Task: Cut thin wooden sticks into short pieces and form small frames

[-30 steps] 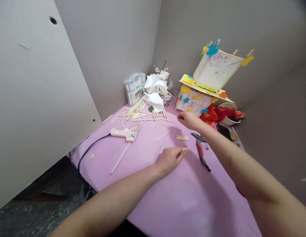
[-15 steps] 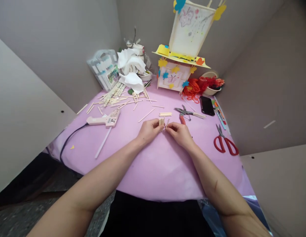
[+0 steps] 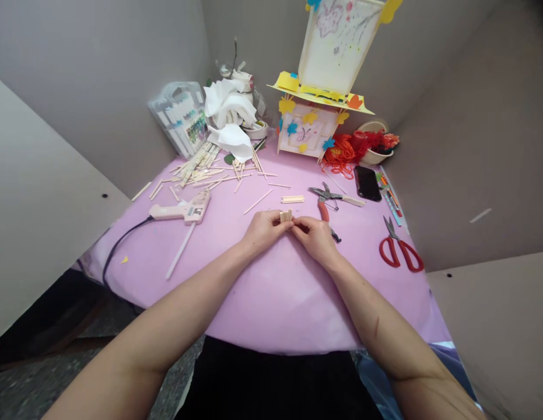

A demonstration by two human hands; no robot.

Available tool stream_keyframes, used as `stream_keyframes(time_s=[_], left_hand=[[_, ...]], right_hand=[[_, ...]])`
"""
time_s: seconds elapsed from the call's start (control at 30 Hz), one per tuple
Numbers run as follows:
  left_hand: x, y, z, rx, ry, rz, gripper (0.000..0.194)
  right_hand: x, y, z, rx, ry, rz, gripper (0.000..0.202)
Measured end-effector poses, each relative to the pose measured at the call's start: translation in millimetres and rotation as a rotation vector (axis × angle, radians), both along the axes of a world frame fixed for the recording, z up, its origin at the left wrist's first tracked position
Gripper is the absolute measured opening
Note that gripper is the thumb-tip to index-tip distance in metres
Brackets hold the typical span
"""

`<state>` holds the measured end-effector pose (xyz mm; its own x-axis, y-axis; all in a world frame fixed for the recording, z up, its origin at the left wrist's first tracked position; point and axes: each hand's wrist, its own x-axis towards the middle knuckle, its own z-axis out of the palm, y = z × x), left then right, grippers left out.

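Note:
Short wooden sticks (image 3: 286, 216), set side by side in a small row, stand up between the thumb and fingers of my left hand (image 3: 263, 231). My right hand (image 3: 315, 238) is closed in a pinch at the right edge of that row, its fingertips meeting the left thumb; they partly hide the lower ends. Just beyond the hands lies a small stack of cut sticks (image 3: 293, 199). Orange-handled pliers (image 3: 324, 208) rest to the right of it, one handle passing behind my right hand.
A pink glue gun (image 3: 184, 211) with its glue stick lies at left. Loose sticks (image 3: 205, 169), white tissue (image 3: 231, 108) and a marker case (image 3: 179, 119) are behind. A paper lantern (image 3: 307, 128) stands at the back; red scissors (image 3: 400, 248) and a phone (image 3: 367, 184) lie right.
My right hand has moved slightly left, bringing the thin stick in its pinch up against the row in my left hand. The view has shifted a little.

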<state>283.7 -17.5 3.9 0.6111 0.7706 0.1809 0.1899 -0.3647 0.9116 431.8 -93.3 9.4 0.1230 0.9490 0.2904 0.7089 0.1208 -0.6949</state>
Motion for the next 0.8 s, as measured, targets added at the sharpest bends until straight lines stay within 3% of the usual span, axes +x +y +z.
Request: stream_keyframes(time_s=[0.37,0.5,0.67,0.8], left_hand=[[-1,-7,5.4,0.123,0.112,0.062,0.024],[-4,-11,5.2,0.190,0.122,0.056,0.023],[-6,-14,4.5,0.224,0.152,0.077,0.022],[-6,-14,4.9,0.234,0.188,0.086,0.024]], right_hand=[[-6,-1,-6.5,0.093,-0.046,0.002,0.017],[-1,-3,-3.6,0.048,-0.134,0.008,0.017],[29,10,30.8,0.081,-0.210,-0.114,0.019],[29,68,69.2,0.172,-0.368,-0.014,0.018]])
